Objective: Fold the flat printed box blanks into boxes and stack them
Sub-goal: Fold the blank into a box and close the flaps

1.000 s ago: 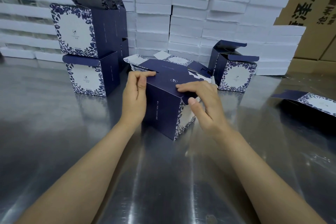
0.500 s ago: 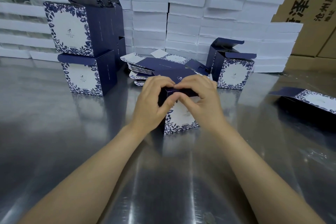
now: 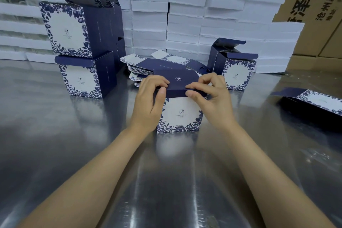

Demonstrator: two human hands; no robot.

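Closing step: the lid flap (image 3: 177, 81) of the printed box (image 3: 180, 114) is being pressed down and its front lip is being tucked in. This is judged to be the last fold before stacking.
Box position: the printed box is being steadied upright on the steel table (image 3: 55, 135), at the centre, just in front of the pile of flat blanks (image 3: 148, 65).
Left hand (image 3: 149, 105): the lid's left front corner is being pinched, with curled fingers on top and the thumb against the front edge.
Right hand (image 3: 212, 102): the right front corner is being pinched in the same way.
Handling: thin card is being worked, judged light and hollow. It is probably stiff along its creases, easily dented mid-panel, and apt to slide on the polished metal.
Where to hold: corners and creased edges are being favoured, which is judged wiser than squeezing the open faces.
Materials: smooth navy card is being shown, with a white front panel framed in blue floral print, on a roughly cubic box with sharp edges.
Stack: two folded boxes (image 3: 79, 79) are being stored one on the other at the left, well apart from the hands.
Backdrop: white slabs (image 3: 185, 15) are being stacked along the back.
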